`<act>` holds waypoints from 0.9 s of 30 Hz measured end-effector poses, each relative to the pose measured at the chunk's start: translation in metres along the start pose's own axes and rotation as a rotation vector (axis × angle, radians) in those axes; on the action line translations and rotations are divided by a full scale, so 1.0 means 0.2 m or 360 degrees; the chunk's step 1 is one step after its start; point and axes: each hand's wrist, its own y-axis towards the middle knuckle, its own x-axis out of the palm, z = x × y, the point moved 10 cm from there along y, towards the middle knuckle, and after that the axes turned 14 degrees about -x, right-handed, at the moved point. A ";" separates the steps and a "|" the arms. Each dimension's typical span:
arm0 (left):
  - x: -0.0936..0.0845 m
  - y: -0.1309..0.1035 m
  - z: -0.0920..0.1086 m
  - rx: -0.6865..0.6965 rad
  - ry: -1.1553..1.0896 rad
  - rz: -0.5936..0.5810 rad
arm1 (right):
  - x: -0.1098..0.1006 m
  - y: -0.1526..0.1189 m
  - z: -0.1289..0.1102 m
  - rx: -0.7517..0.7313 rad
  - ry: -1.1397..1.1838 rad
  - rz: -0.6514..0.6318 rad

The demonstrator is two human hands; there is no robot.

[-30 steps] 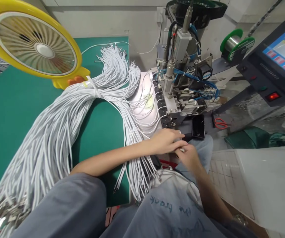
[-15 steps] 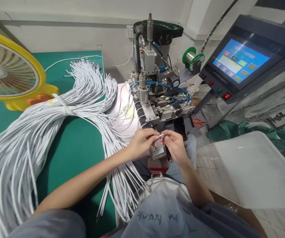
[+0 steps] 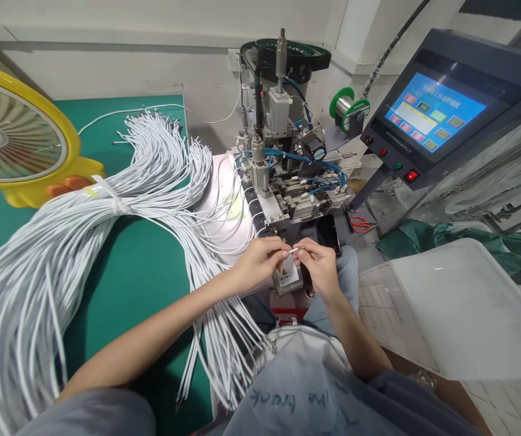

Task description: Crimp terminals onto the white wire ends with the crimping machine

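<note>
My left hand (image 3: 260,260) pinches a white cable (image 3: 293,250) close to its end, in front of the machine. Facing it, my right hand (image 3: 319,264) has its thumb and fingertips closed on the tip of that same cable. Only a short white length shows between the two hands; the exact tip is hidden by my fingers. To the left lies a big bundle of white cables (image 3: 146,209), tied with a white band, its loose ends fanning down beside my left forearm. Just behind my hands stands a machine (image 3: 282,175) with metal cylinders and blue air tubes.
A control panel with a lit touchscreen (image 3: 435,112) stands at the right. Below it lie red-handled scissors (image 3: 360,224) and a dark phone (image 3: 329,234). A white plastic bin (image 3: 464,303) is at my right, a yellow fan (image 3: 72,139) at the left on the green table mat (image 3: 151,260).
My right fingers have drawn together around the cable's tip. The cable has barely moved between my hands. The view has shifted slightly.
</note>
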 end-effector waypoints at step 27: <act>-0.02 -0.08 0.11 0.0439 0.0360 0.0403 | 0.02 -0.02 -0.22 -0.0498 -0.0677 0.0105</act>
